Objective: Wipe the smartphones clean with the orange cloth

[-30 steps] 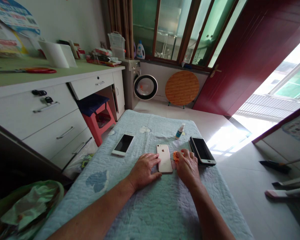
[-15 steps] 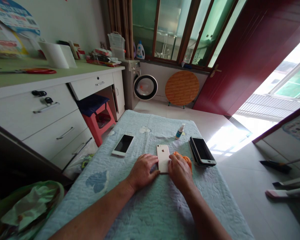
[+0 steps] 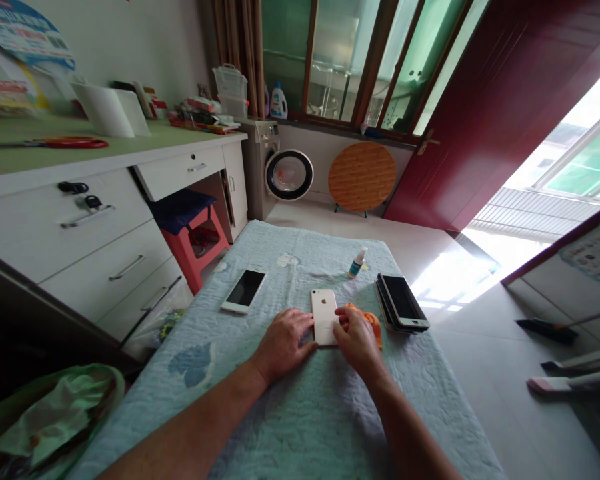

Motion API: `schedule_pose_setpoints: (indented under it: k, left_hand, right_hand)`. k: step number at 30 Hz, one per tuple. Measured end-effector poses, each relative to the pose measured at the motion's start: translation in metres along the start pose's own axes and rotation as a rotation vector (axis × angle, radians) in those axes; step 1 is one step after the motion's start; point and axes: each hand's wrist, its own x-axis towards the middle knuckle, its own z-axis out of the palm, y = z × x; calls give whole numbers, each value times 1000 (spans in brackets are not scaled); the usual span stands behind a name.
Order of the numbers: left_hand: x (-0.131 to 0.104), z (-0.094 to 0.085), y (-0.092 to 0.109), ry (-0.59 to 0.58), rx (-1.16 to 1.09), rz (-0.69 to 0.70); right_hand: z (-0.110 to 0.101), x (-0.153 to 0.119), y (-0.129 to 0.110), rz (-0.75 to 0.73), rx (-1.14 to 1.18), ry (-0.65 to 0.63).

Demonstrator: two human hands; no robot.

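Note:
A pale gold smartphone (image 3: 324,313) lies back side up on the quilted light-blue cover (image 3: 280,427), its apple logo showing. My left hand (image 3: 287,340) grips its left side, with the fingers along the edge and the thumb at the lower corner. At the phone's right side is my right hand (image 3: 356,337), its fingers curled and its thumb on the edge. An orange cloth (image 3: 373,323) lies partly hidden behind that hand. Left of the phone is a white smartphone (image 3: 245,291), dark screen up. A small spray bottle (image 3: 357,263) stands beyond my right hand.
A stack of phones (image 3: 404,303) sits near the cover's right edge. To the left are a drawer cabinet (image 3: 95,227), a red stool (image 3: 193,233) and a green bin (image 3: 115,387). A washing machine (image 3: 260,167) and a round wooden tabletop (image 3: 362,176) stand at the back.
My right index finger has lifted slightly and now stands apart from the thumb at the phone's right edge. My left hand keeps its hold. The view has shifted a little.

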Motion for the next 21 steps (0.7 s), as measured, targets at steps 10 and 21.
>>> schedule_pose_setpoints:
  k: [10, 21]
  left_hand:
    - [-1, 1, 0, 1, -9, -19]
    - [0, -1, 1, 17, -127, 15]
  right_hand:
    - [4, 8, 11, 143, 369, -20]
    - [9, 3, -5, 69, 487, 17]
